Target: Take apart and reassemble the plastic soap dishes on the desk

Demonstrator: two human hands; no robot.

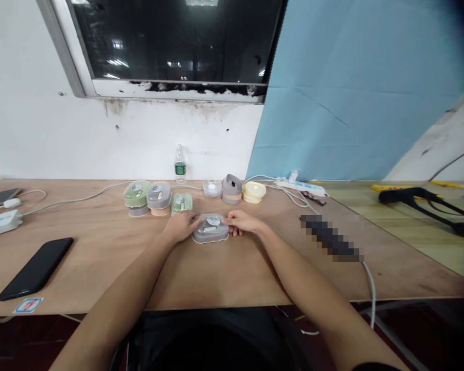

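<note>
Gray box sits on a wooden table directly before the person, grasped from both sides by bare hands. The left hand lays its thumb on the box's upper edge; the right hand curls its fingers against the opposite side. The two-sided hold seems meant to steady it, within equal reach of each arm. Just beyond the left hand stands a green box, beside a gray-topped stack and a green-topped stack, likely piled to save room. Behind, a yellow tub, a gray container and a clear tub line up, perhaps to leave working space. Farthest, a bottle stands upright near the wall, presumably out of elbows' way.
</note>
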